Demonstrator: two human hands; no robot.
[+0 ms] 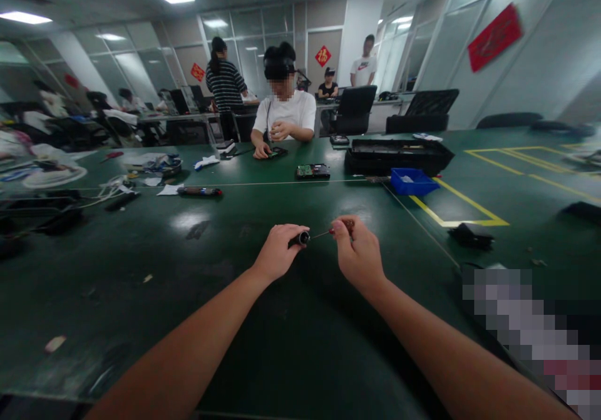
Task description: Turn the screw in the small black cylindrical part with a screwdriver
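My left hand (pixel 277 250) is closed around a small black cylindrical part (pixel 303 238), whose round end faces right. In my right hand (pixel 360 254) is a screwdriver (pixel 322 235) with a thin metal shaft, its handle mostly hidden by my fingers. The shaft points left at the round end of the cylinder; whether the tip touches it I cannot tell. Both hands are above the green table (pixel 263 345), near its middle.
Across the table sits a person (pixel 286 110) working on a small part. Between us lie a hard drive (pixel 313 171), a dark tool with a red end (pixel 200 191), a blue bin (pixel 413 181) and a long black tray (pixel 399 156). A black object (pixel 471 235) lies at right.
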